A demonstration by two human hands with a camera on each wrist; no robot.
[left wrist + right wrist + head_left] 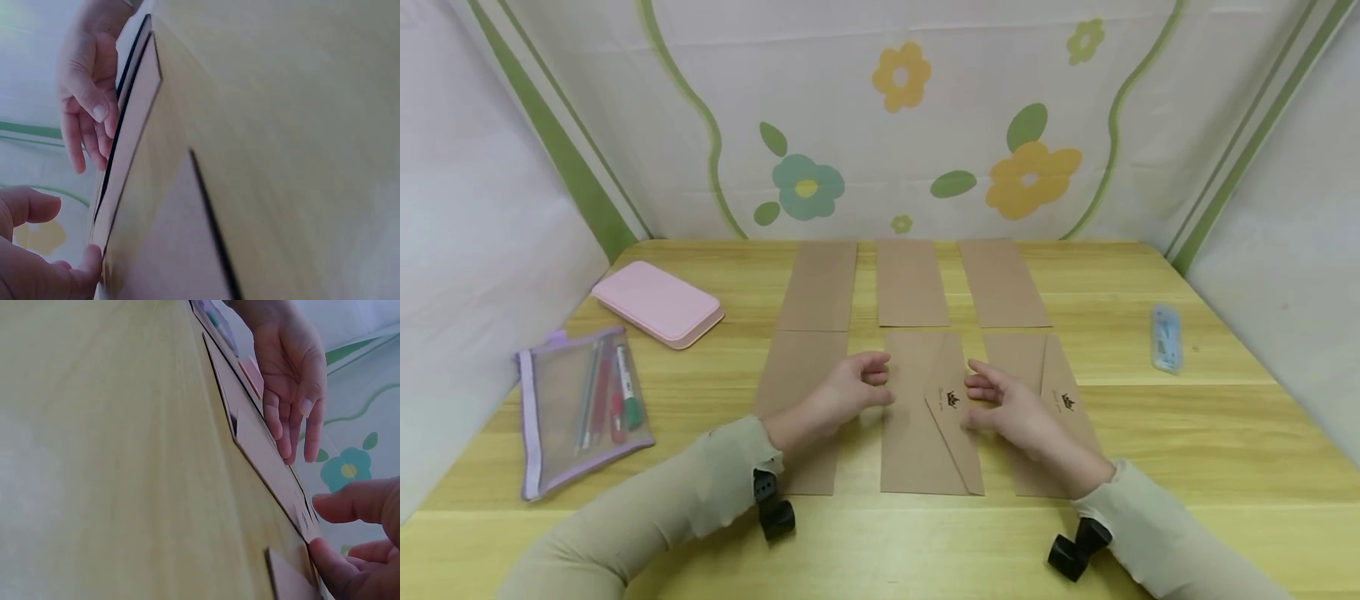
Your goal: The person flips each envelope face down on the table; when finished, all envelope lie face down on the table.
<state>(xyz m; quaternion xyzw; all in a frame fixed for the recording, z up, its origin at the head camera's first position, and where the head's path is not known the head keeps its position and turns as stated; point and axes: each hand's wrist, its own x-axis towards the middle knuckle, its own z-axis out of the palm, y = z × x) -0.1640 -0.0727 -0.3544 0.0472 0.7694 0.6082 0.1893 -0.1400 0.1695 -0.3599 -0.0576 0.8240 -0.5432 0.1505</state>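
Observation:
Between the two hands lies a brown paper envelope [913, 433], flap side up, with a crown print on its pointed flap. The left hand [853, 383] hovers at its left edge, thumb and fingers apart and loosely bent, nothing between them. On the other side, the right hand [1011, 408] has its fingertips right at the flap edge, thumb apart from the fingers. Its wrist overlaps a second envelope with a crown print [1063, 400]. A plain envelope [801, 367] lies partly beneath the left forearm. In the right wrist view, the envelope's flap [269, 462] stands slightly lifted.
Three more brown envelopes form a back row, left [820, 283], middle [913, 283] and right [1006, 283]. At the left are a pink case [658, 300] and a mesh zip pouch [561, 400] holding pens. A small light-blue item [1167, 337] lies at the right. Floral cloth [850, 100] closes off the back.

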